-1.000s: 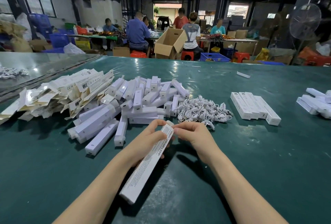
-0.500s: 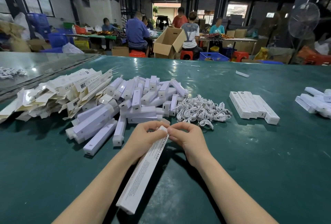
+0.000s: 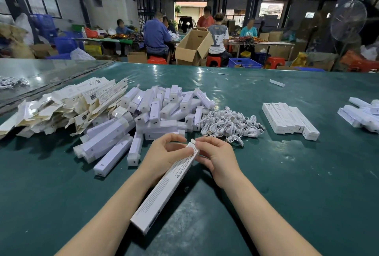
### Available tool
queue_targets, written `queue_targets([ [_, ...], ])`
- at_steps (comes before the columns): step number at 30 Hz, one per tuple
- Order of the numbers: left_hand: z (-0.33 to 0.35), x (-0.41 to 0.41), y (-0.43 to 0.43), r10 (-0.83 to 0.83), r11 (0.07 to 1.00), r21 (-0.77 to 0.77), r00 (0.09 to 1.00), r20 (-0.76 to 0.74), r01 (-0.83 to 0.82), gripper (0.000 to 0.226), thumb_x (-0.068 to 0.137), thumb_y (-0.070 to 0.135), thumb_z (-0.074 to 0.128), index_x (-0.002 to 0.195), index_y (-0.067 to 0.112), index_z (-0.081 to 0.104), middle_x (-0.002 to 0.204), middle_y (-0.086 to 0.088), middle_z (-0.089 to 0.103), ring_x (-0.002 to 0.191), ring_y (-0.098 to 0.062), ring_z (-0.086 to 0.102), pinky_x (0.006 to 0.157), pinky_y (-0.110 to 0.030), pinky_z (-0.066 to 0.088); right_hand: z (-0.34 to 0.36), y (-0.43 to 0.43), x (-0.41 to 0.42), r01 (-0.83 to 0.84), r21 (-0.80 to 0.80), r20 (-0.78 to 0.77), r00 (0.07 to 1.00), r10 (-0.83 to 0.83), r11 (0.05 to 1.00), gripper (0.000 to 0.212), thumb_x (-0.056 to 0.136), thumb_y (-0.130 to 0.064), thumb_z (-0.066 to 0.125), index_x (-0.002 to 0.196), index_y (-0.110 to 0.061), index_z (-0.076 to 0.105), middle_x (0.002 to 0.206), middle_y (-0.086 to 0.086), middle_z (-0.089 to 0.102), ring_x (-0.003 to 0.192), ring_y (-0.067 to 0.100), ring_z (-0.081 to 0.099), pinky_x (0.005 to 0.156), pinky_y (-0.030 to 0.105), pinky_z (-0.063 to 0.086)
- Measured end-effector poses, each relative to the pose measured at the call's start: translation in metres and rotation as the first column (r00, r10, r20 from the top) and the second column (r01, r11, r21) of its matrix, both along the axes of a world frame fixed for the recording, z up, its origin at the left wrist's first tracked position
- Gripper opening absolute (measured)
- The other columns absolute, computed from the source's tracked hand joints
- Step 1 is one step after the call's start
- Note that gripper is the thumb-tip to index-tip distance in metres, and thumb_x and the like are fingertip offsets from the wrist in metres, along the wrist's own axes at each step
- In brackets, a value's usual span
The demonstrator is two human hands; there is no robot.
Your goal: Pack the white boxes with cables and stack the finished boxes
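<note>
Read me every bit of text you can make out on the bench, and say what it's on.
"SMART SENSOR LAMP": along the side of the white box gripped by the left hand; its fine print is too small.
"CE": on a flat carton in the left pile.
Labels on the finished boxes: too small to read.

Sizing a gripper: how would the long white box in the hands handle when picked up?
Likely stiff and light: the box is straight while the left hand and right hand hold only its far end. Flat sides, so it probably won't roll. Looks like card with a loose end flap, so a hard squeeze may dent it.
</note>
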State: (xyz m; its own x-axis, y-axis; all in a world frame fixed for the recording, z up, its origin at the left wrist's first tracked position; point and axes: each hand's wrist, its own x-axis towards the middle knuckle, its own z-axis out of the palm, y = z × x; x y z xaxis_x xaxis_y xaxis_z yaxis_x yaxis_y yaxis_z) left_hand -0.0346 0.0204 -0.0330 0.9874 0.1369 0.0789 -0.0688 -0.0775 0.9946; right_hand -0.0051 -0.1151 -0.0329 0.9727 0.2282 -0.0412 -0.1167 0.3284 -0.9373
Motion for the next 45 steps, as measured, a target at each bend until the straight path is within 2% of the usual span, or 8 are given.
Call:
queue_targets([
  [6,-0.001,0.002,-0.003,-0.015,1.0,0.0,0.999,0.028,0.015,0.03,0.073,0.002,0.074,0.095,0.017,0.062,0.09,-0.007,0.072,0.076,-0.014,0.067,0.077,-0.023,0.052,0.003,0.0,0.002,0.012,0.068,-0.144,0.99,-0.002,0.998,0.024,0.08,0.011,0.051,0.065,-0.005,0.061,0.053,0.002,0.063,0.049,0.011,0.059,0.051,0.02,0.052],
  [18,-0.006,0.004,0.005,0.113,0.992,0.047,0.988,0.109,-0.119,0.019,0.074,0.006,0.073,0.077,0.017,0.059,0.085,0.002,0.063,0.065,0.0,0.061,0.062,-0.013,0.047,0.006,0.01,-0.007,-0.101,-0.096,0.026,0.994,0.104,0.99,0.018,0.088,0.0,0.055,0.073,-0.009,0.054,0.071,0.011,0.057,0.059,0.018,0.059,0.052,0.023,0.054],
  [22,0.003,-0.002,0.002,-0.243,0.947,-0.229,0.969,-0.043,0.227,0.021,0.07,0.014,0.07,0.089,0.011,0.062,0.089,-0.006,0.065,0.064,-0.008,0.063,0.052,-0.018,0.05,0.009,-0.009,0.005,0.14,-0.039,-0.011,0.99,-0.141,0.989,0.02,0.088,0.005,0.053,0.072,-0.005,0.056,0.073,0.012,0.057,0.061,0.019,0.058,0.048,0.021,0.054],
  [26,0.01,-0.011,0.006,-0.574,0.732,-0.432,0.818,0.028,0.528,0.053,0.053,0.029,0.088,0.102,0.018,0.071,0.109,-0.005,0.068,0.094,-0.022,0.067,0.062,-0.027,0.057,0.012,-0.039,0.022,0.407,0.153,-0.152,0.91,-0.386,0.9,0.019,0.091,0.001,0.052,0.073,-0.006,0.057,0.054,0.002,0.064,0.047,0.01,0.061,0.044,0.019,0.051],
  [30,0.01,-0.011,0.001,-0.513,0.751,-0.425,0.852,0.105,0.505,0.055,0.04,0.032,0.094,0.091,0.024,0.075,0.098,0.0,0.072,0.084,-0.017,0.069,0.058,-0.021,0.055,0.007,-0.039,0.023,0.484,0.235,-0.289,0.863,-0.415,0.843,0.016,0.089,-0.001,0.056,0.074,-0.007,0.057,0.064,0.004,0.062,0.057,0.014,0.057,0.045,0.019,0.053],
  [35,0.009,-0.01,0.004,-0.42,0.836,-0.327,0.898,0.136,0.44,0.054,0.034,0.043,0.093,0.083,0.028,0.076,0.085,0.002,0.073,0.069,-0.01,0.067,0.052,-0.02,0.053,0.008,-0.038,0.023,0.481,0.307,-0.343,0.861,-0.376,0.821,0.013,0.087,-0.001,0.058,0.075,-0.006,0.058,0.047,-0.002,0.064,0.061,0.017,0.059,0.048,0.022,0.055],
  [40,0.01,-0.007,0.015,-0.395,0.836,-0.337,0.901,0.179,0.434,0.054,0.034,0.041,0.093,0.082,0.024,0.076,0.082,0.0,0.072,0.068,-0.012,0.068,0.051,-0.022,0.054,0.008,-0.036,0.021,0.456,0.33,-0.292,0.882,-0.37,0.827,0.015,0.087,0.001,0.057,0.074,-0.006,0.057,0.048,-0.002,0.064,0.044,0.01,0.061,0.049,0.023,0.056],
  [45,0.005,-0.008,0.0,-0.563,0.786,-0.301,0.826,0.011,0.54,0.031,0.056,0.023,0.078,0.08,0.014,0.061,0.073,-0.006,0.062,0.058,-0.012,0.059,0.049,-0.02,0.05,0.012,-0.042,0.022,0.455,0.279,-0.123,0.891,-0.438,0.846,0.015,0.086,0.002,0.058,0.075,-0.008,0.061,0.051,-0.005,0.065,0.045,0.005,0.06,0.044,0.017,0.05],
])
